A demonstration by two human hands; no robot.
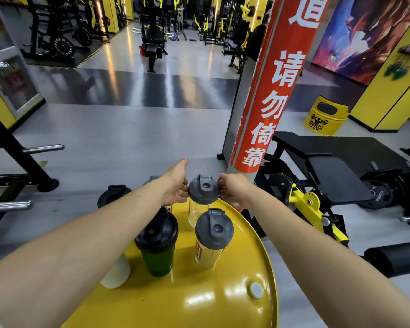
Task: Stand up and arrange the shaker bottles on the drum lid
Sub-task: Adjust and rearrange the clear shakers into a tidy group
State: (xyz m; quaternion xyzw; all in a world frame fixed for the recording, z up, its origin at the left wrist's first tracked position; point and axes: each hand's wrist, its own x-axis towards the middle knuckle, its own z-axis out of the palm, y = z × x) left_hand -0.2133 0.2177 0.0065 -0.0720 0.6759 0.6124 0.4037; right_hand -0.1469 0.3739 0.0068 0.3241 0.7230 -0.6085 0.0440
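- Gym machines and weight racks filled the grey floor beyond both hands, and a red pillar (273, 86) with white lettering rose just past the right hand (234, 189).
- Under the outstretched arms sat the glossy yellow drum lid (199, 299), its small white bung (256, 290) near the rim below the right forearm.
- Both hands met at the far edge of the lid around one clear shaker bottle (199, 210) with a grey cap, which stood upright.
- The left hand (176, 185) pinched the cap's side with its fingers, thumb stretched away over the floor; the right hand's fingers closed on the opposite side.
- Nearer than the hands stood a second clear bottle (211, 245) with a grey cap and an orange label, also upright.
- Beneath the left wrist stood a green bottle (158, 254) with a black cap.
- A white bottle (117, 273) showed partly under the left forearm; I could not tell how it stood.
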